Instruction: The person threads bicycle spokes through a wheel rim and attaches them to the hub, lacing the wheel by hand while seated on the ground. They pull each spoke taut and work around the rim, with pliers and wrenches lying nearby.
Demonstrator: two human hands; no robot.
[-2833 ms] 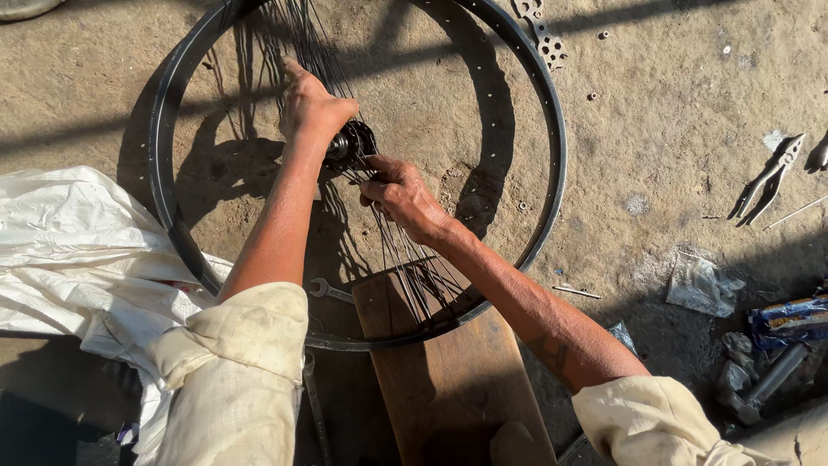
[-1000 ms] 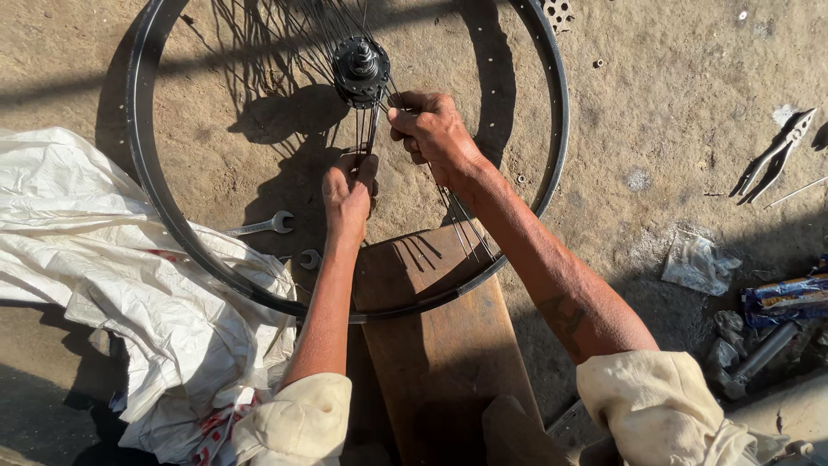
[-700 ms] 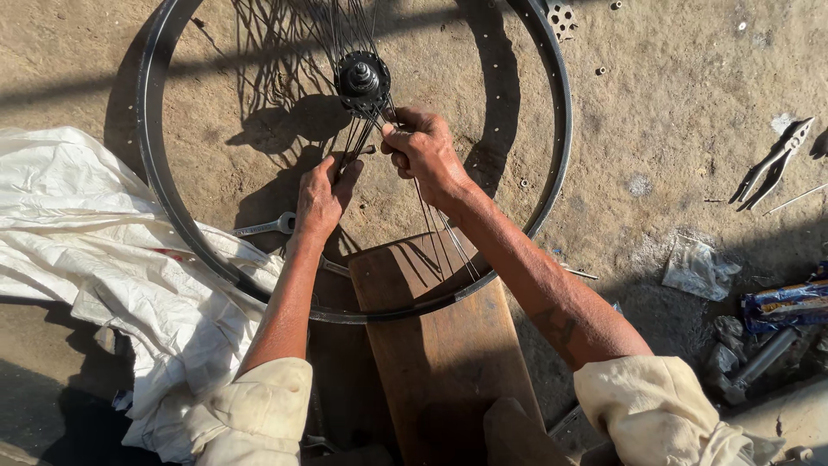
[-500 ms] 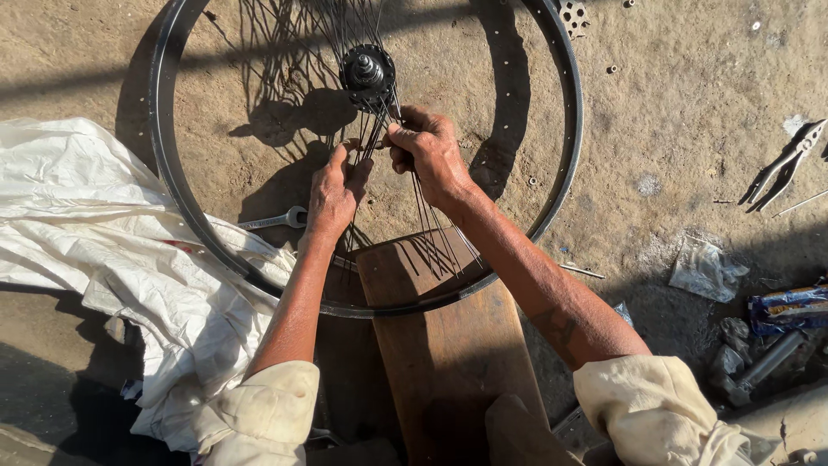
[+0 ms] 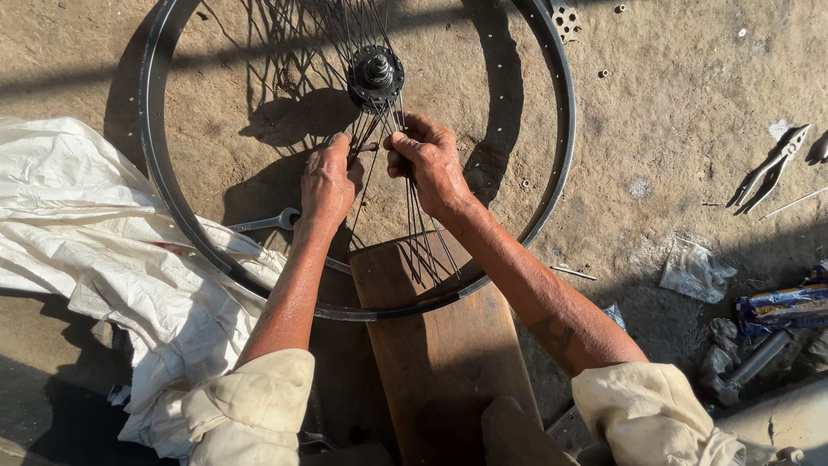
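Lacing spokes, by the look of it: head view, both hands work a bundle of thin dark metal spokes [image 5: 405, 185] hanging loose from the black metal hub [image 5: 375, 76] of a black round bicycle rim [image 5: 561, 147] lying flat on the dusty concrete ground [image 5: 673, 112], its near edge over a brown wooden plank [image 5: 440, 345].

Left hand [image 5: 329, 179]: fingers curled shut around one or two spokes just below the hub, thumb side up. Right hand [image 5: 429, 160]: closed in a pinch on the spokes beside it, fingertips nearly touching the left hand's. Exactly how many spokes each holds, cannot tell.

Judgement: spokes are seated at the hub only, free at the rim. Next move calls for separating a single spoke and steering its end to a rim hole without crossing the others.

Nearby: silver open-ended spanner [image 5: 263, 223] inside the rim, crumpled white cloth [image 5: 95, 250] left, metal pliers [image 5: 770, 168] well off right.
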